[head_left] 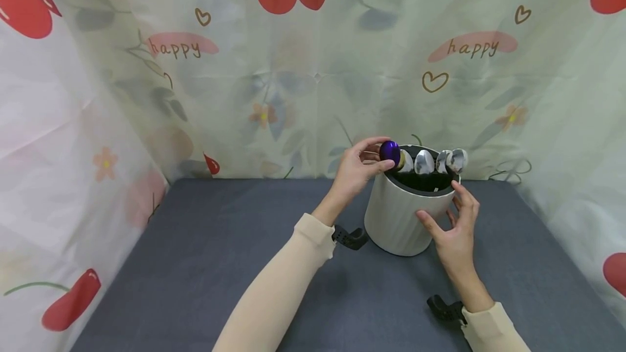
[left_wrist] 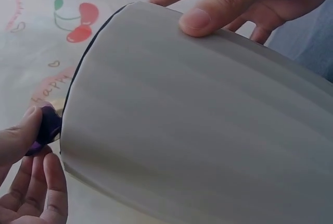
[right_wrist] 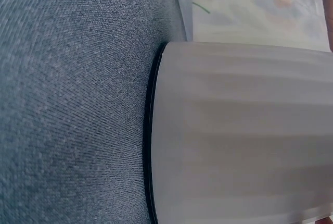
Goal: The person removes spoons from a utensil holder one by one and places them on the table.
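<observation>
A white ribbed bin (head_left: 398, 216) with a dark inner rim stands upright on the table. My left hand (head_left: 356, 170) pinches the rounded bowl of a purple spoon (head_left: 389, 152) at the bin's left rim; in the left wrist view the purple spoon (left_wrist: 49, 125) shows between thumb and fingers. The spoon's handle is hidden. Beside it, a gold-toned spoon (head_left: 406, 162) and several silver spoons (head_left: 424, 162) rise above the rim, bowls up. My right hand (head_left: 457, 227) grips the bin's right side, thumb on the front wall, a fingertip at the rim.
Dark grey cloth (head_left: 235, 265) covers the table under the bin. A patterned curtain (head_left: 313, 102) with cherries hangs behind and along both sides. Each wrist carries a black strap mount (head_left: 349, 237). In the right wrist view, the bin's base (right_wrist: 151, 130) meets the cloth.
</observation>
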Available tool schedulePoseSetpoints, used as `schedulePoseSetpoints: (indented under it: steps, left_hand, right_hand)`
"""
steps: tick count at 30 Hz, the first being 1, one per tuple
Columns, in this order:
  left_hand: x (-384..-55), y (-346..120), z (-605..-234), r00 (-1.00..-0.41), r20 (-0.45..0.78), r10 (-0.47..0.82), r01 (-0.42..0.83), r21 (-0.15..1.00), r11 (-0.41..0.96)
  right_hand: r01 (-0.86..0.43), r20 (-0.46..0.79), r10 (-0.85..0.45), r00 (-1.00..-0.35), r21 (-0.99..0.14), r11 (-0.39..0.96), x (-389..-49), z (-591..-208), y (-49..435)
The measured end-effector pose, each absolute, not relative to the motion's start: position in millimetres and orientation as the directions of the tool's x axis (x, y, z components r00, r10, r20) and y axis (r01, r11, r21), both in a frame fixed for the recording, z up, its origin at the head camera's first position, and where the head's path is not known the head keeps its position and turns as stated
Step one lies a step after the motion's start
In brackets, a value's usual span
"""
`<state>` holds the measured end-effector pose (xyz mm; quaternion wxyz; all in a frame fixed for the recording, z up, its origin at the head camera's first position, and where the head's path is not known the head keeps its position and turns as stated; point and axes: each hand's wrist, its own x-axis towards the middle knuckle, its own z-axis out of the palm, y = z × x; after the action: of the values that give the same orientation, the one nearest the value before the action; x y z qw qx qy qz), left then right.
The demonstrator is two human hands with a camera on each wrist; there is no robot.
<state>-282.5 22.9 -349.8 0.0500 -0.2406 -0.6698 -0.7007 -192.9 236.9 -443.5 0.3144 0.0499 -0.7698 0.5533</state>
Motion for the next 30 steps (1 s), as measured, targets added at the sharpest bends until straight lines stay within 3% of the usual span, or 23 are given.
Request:
schedulePoseSetpoints:
  steps: [12, 20, 30]
  left_hand:
    - [-279, 20, -334, -0.863, 0.477, 0.167, 0.447, 0.875, -0.187]
    - [-270, 8, -313, -0.856, 0.506, 0.108, 0.418, 0.799, -0.433]
    - [-262, -14, -298, -0.841, 0.538, 0.062, 0.418, 0.718, -0.557]
  right_hand:
    - [-0.429, 0.542, 0.259, -0.8, -0.817, 0.385, -191, -442, 237]
    - [-0.431, 0.545, 0.27, -0.794, -0.818, 0.382, -191, -443, 237]
    - [-0.424, 0.538, 0.26, -0.802, -0.82, 0.385, -191, -443, 236]
